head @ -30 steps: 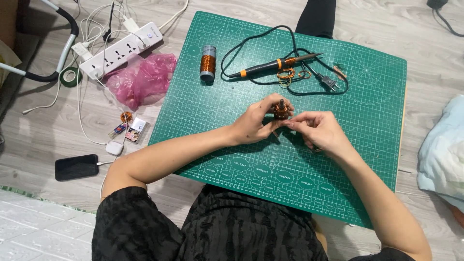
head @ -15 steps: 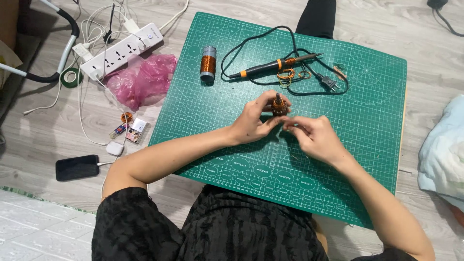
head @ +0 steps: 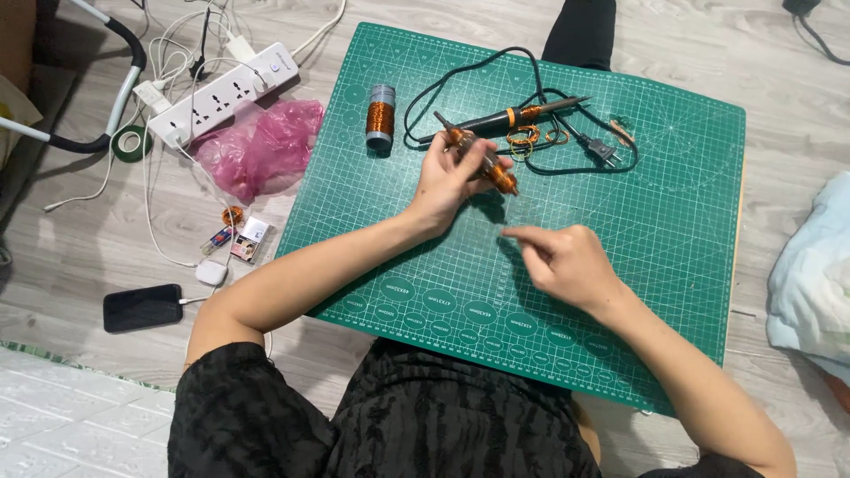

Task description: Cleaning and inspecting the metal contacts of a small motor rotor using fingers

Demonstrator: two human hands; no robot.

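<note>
A copper-wound rod (head: 478, 159) is gripped in the left hand (head: 447, 181) above the cutting mat (head: 673, 230); the right hand (head: 567, 261) is pinched closed, seemingly on fine wire; steady tension is needed in winding.

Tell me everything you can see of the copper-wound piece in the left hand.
The copper-wound piece is a slim rod wrapped in orange-copper wire at both ends, darker in the middle. The left hand holds it tilted above the green cutting mat, fingers around its middle. The right hand is apart from it, pinched; any wire between them is too thin to tell.
</note>
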